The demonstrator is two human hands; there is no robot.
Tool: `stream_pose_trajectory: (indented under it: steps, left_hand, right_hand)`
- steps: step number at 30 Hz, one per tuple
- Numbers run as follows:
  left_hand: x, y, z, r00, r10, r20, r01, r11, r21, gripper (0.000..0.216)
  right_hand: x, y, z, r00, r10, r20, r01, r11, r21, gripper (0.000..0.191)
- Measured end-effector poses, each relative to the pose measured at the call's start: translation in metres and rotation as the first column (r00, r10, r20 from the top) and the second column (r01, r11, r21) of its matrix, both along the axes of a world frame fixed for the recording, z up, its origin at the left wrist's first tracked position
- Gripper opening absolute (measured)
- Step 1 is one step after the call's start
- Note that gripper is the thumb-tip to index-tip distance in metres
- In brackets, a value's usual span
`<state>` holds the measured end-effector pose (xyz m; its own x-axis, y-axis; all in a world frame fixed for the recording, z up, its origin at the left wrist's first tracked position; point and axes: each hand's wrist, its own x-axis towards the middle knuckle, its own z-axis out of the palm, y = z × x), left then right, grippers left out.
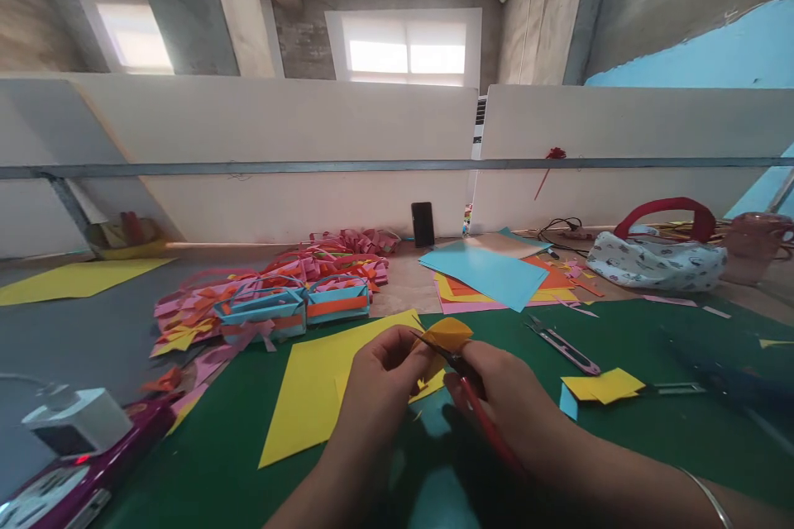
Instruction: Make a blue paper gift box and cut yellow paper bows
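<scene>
My left hand (397, 364) pinches a small folded piece of yellow-orange paper (451, 333) above the green mat. In my right hand (502, 388) is a pair of red-handled scissors (480, 413), fingers closed round the handles. Their dark blades point left and touch the paper by my left fingertips. Beneath my left hand lies a large yellow sheet (303, 397), with small yellow scraps near its right edge. To the right of my right hand, small yellow paper pieces (605, 386) rest on the mat beside a craft knife (564, 347).
Pink and orange paper strips (298, 273) are heaped at back left behind small blue paper baskets (338, 306). Coloured sheets (490, 269) lie at the back, near a phone (423, 224). A power strip (93, 463) stands front left; a patterned bag (657, 260) sits back right.
</scene>
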<state>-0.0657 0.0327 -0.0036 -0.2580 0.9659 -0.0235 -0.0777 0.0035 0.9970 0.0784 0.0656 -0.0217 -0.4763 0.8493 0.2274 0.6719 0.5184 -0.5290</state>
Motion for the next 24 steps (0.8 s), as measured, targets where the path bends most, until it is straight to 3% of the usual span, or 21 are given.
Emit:
stream_pose_trajectory:
  steps: [24]
  left_hand:
    - [-0.0011, 0.0008, -0.0036, 1.0, 0.001, 0.022, 0.001, 0.998, -0.061, 0.018]
  right_hand:
    - [0.0007, 0.0061, -0.0057, 0.993, 0.015, 0.118, -0.024, 0.997, 0.075, 0.014]
